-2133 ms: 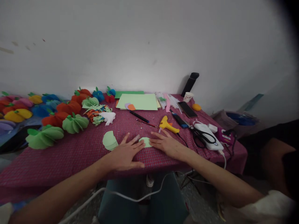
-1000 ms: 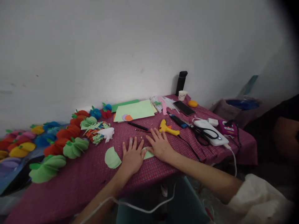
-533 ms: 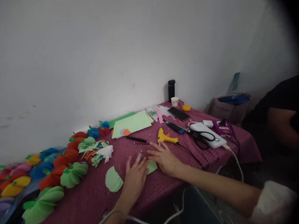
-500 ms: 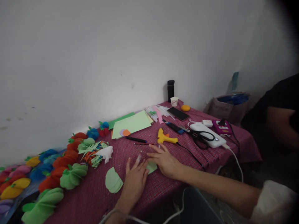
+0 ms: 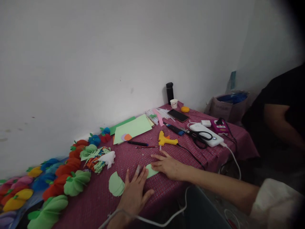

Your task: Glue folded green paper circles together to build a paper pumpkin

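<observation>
My left hand [image 5: 135,192] lies flat and open on the magenta checked tablecloth [image 5: 95,200], its fingers spread and pointing away from me. My right hand [image 5: 168,165] also lies open, its fingers pressing on a small light-green paper piece [image 5: 150,171]. That piece sits between the two hands. A stack of light-green paper semicircles [image 5: 116,184] rests just left of my left hand. A yellow glue gun [image 5: 166,140] lies a little beyond my right hand.
Paper fruit balls [image 5: 76,183] in green, orange, blue and yellow line the left side. Green paper sheets [image 5: 132,127], a black pen [image 5: 137,143], scissors [image 5: 199,136], a white power bank [image 5: 206,130], a phone [image 5: 178,115] and a black bottle [image 5: 169,93] lie beyond. Another person [image 5: 278,111] sits at right.
The view has swung to the right and tilted. My left hand has slid back toward me, off the green piece. My right hand stays on the piece.
</observation>
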Motion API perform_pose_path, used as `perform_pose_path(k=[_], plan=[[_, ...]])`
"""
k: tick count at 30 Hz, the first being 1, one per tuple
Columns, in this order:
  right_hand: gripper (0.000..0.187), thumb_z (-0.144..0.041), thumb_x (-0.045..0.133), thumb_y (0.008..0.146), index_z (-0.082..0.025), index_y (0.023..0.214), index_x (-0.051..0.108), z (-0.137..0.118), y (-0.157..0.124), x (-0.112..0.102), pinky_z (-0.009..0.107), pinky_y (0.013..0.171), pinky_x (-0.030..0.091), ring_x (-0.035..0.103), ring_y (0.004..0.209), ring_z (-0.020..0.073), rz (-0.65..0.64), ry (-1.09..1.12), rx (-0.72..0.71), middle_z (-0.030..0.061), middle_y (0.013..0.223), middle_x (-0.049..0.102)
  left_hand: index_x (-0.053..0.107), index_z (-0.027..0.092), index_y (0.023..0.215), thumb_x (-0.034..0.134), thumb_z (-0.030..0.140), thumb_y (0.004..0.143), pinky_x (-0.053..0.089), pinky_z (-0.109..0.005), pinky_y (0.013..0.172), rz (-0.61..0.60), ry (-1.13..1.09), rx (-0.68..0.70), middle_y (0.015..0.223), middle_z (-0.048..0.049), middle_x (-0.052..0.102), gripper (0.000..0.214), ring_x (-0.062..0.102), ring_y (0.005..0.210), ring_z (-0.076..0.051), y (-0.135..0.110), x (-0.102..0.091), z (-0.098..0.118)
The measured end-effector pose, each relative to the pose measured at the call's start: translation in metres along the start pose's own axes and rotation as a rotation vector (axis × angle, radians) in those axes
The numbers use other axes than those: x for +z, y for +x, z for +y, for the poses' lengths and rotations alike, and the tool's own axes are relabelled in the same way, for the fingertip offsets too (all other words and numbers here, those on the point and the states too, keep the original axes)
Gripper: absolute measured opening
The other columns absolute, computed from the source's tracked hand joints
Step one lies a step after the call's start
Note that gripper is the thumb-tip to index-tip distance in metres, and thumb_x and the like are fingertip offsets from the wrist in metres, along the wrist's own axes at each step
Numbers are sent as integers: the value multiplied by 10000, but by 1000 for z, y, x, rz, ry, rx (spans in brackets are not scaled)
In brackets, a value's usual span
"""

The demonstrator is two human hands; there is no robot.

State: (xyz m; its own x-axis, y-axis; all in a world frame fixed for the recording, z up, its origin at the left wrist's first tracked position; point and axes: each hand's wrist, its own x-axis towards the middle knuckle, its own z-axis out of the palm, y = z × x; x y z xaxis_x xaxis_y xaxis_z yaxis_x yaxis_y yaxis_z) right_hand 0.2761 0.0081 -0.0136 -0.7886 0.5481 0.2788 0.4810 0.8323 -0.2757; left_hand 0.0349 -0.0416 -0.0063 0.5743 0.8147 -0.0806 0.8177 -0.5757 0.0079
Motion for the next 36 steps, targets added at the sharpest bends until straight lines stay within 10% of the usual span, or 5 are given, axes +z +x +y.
perform_pose_path(k=[26, 36], plan=[[439, -60, 432, 806, -268, 1160, 588, -15, -8, -5, 542, 1054, 101, 287, 1328, 212, 29, -87, 38, 37, 1221, 609, 443, 232, 1301, 232, 552, 886, 44, -576, 1091, 236, -36, -127, 1346, -48, 495, 565, 262, 1342, -247, -7, -16, 39], [505, -109, 446, 806, -263, 1286, 481, -19, -4, 9, 508, 1071, 91, 297, 1324, 195, 49, 2, 85, 39, 1310, 538, 251, 171, 1412, 174, 608, 859, 81, -596, 1074, 175, 25, -191, 1476, -105, 263, 709, 172, 1374, -262, 14, 5, 48]])
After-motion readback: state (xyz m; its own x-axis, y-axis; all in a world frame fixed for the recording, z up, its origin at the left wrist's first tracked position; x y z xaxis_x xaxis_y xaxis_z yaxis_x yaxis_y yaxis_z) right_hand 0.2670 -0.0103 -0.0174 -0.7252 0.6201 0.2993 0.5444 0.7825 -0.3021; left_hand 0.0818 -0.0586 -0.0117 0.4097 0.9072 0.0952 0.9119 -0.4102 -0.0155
